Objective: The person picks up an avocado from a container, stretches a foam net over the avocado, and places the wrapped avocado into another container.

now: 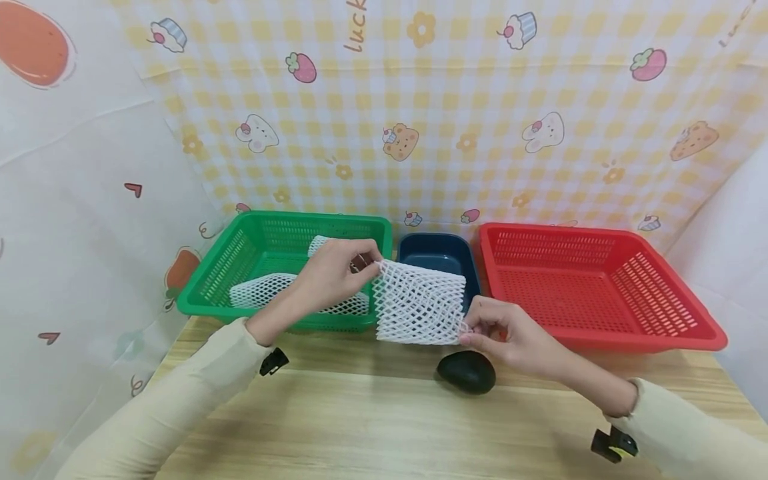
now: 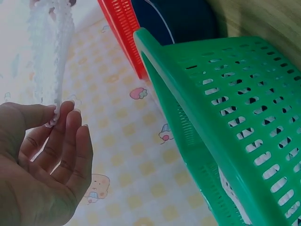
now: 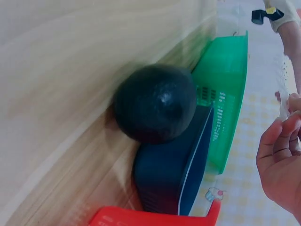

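Note:
A white foam fruit net (image 1: 420,303) is stretched flat between the two hands, above the table in front of the blue bin. My left hand (image 1: 339,275) pinches its upper left corner between thumb and fingertips, the other fingers loosely bent in the left wrist view. At the lower right corner, my right hand (image 1: 501,333) pinches the net's edge. Just below the net, a dark avocado (image 1: 468,372) lies on the wooden table, close to the right hand. More white foam nets (image 1: 261,291) lie in the green basket, partly hidden by the left hand and forearm.
The green basket (image 1: 198,283) stands at the back left and a red basket (image 1: 606,337) at the back right. Between them is a dark blue bin (image 1: 438,241), partly covered by the net. A checkered cloth (image 1: 444,100) hangs behind the wooden table (image 1: 360,420).

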The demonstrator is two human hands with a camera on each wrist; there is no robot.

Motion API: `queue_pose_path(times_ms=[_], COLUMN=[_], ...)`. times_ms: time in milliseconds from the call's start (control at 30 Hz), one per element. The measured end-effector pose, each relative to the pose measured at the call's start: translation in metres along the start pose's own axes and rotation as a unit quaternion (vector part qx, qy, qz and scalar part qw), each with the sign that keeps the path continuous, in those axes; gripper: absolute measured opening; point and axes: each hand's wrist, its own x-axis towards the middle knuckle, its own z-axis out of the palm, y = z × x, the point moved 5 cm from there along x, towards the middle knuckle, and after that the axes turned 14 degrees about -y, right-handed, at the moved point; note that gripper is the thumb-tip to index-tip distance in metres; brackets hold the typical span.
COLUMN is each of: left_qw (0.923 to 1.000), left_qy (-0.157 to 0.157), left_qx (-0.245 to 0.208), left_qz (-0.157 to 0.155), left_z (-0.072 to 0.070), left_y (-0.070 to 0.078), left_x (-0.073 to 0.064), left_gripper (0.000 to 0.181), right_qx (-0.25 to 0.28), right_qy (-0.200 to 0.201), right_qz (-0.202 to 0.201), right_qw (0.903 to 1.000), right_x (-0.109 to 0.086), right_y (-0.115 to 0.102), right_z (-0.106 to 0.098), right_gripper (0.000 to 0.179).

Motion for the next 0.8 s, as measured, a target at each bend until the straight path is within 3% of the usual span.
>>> queue_pose_path(times_ms=[233,400,600,800], left_qw=[0.9999,0.9998,0.9996,0.9987], left_qy=[0.006,0.005,0.001,0.007], left_qx=[0.003,0.01,0.009,0.008], left_qz=[0.009,0.016,0.027,0.049], left_z=[0.001,0.004,0.011,0.015], left_y=[0.001,0.002,0.004,0.006], left_x=[0.002,0.003,0.002,0.002], left_gripper=[0.007,0.007,0.011,0.013], right_qx=[0.038,0.034,-0.001,-0.023], right_qy=[-0.033,-0.035,0.034,0.107], right_qz=[0.012,0.01,0.013,0.059], right_qw=[0.9986,0.9988,0.9993,0.9923], right_x=[-0.004,-0.005,-0.005,-0.007], right_y=[-0.01,-0.014,-0.011,-0.002], right_z=[0.014,0.017,0.001,-0.02], right_gripper=[0.023,0.018,0.024,0.022])
